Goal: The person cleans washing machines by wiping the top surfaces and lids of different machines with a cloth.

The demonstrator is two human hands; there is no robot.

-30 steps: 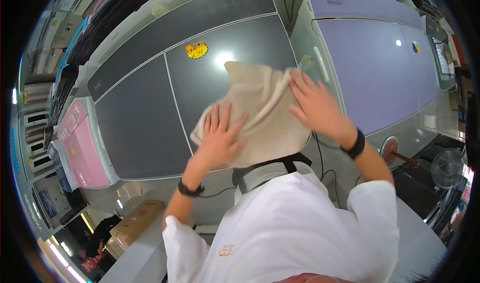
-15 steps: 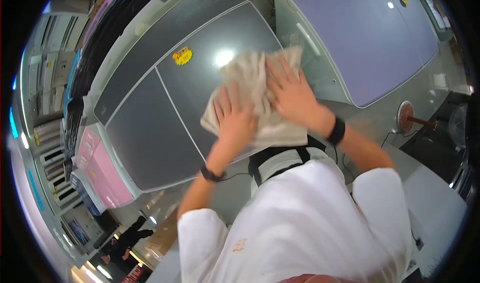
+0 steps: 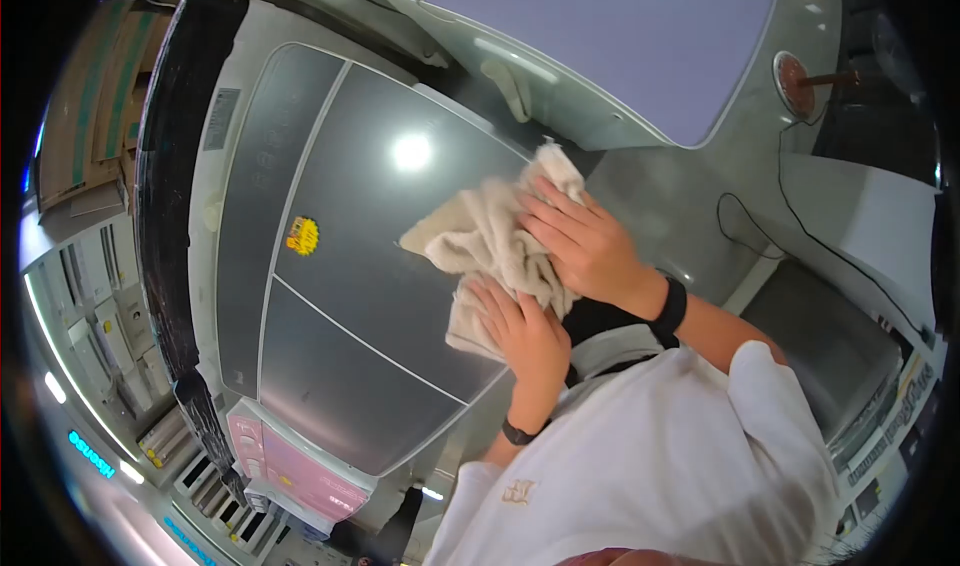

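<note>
A beige cloth (image 3: 490,228) lies bunched in folds at the near edge of a dark grey, glossy washing machine lid (image 3: 390,236). My left hand (image 3: 528,334) presses on the cloth's lower part, fingers bent over it. Higher up and to the right, my right hand (image 3: 592,248) has its fingers together over another fold. Both palms are hidden from view, and each wrist wears a dark band. A yellow price sticker (image 3: 302,236) is stuck on the lid, left of the cloth.
A purple-topped machine (image 3: 610,36) stands beyond, a pink one (image 3: 300,466) at lower left. A fan with a round base (image 3: 793,84) and a loose black cable (image 3: 800,191) are at right. Cardboard boxes (image 3: 90,116) are stacked at far left.
The cloth was spread wider under both hands; now it is gathered and crumpled. Both hands are drawn closer together, nearer the lid's edge. The camera view has turned.
</note>
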